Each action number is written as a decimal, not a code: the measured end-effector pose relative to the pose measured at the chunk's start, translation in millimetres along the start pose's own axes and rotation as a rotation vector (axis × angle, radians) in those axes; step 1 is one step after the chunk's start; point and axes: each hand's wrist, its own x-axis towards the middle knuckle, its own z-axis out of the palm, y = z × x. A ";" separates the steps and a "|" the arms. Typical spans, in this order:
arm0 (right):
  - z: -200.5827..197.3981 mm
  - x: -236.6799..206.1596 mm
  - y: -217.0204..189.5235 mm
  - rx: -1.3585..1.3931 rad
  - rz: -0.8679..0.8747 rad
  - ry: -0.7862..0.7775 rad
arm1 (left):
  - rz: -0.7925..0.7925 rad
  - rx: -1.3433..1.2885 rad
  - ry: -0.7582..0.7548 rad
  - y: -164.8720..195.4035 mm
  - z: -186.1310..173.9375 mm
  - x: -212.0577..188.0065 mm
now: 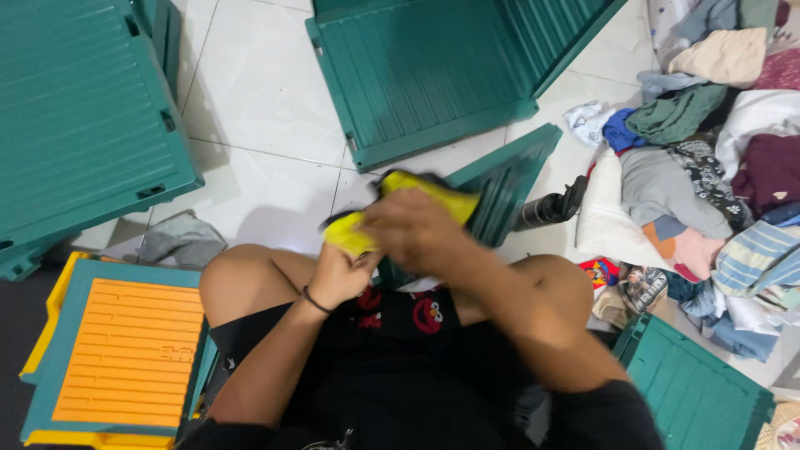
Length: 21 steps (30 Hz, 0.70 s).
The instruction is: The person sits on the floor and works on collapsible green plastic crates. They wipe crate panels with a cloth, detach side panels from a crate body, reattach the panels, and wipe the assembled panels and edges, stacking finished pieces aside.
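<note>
I sit on the floor with both hands raised over my knees, holding a small yellow and black garment (pixel 446 200). My left hand (pixel 337 275) grips its lower left end. My right hand (pixel 412 229) covers the middle of the garment and is blurred by motion. A dark band sits on my left wrist. The garment's exact shape is hidden under my fingers.
Green plastic crate panels lie around: one at the left (pixel 79 117), one ahead (pixel 433 75), a narrow one (pixel 508 179) behind my hands, another at the lower right (pixel 692 392). An orange-and-green lid (pixel 125 350) is at my left. A clothes pile (pixel 717 167) fills the right. A grey cloth (pixel 179 237) lies on the tiles.
</note>
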 end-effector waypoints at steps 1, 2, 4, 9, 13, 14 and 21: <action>-3.4 -1.1 -3.6 -0.040 0.057 -0.071 | -0.060 0.015 0.003 1.3 1.8 -1.1; -6.6 -2.7 -3.5 -0.023 0.024 -0.061 | -0.124 0.036 0.006 2.6 2.9 -3.0; -30.0 -8.0 9.0 0.023 -0.034 -0.044 | -0.036 0.117 0.015 6.2 4.4 -8.4; -58.9 -8.3 22.7 -0.145 0.166 -0.083 | -0.069 0.176 0.025 11.2 2.9 -5.3; -21.3 -1.0 1.2 -0.040 0.026 -0.006 | -0.067 -0.011 0.002 4.8 8.0 3.1; -21.1 -2.4 1.9 -0.031 0.046 -0.037 | -0.077 -0.159 0.001 2.2 8.4 1.9; -10.1 -15.5 24.7 -0.100 0.115 0.016 | -0.043 0.085 0.013 -13.4 -1.6 4.4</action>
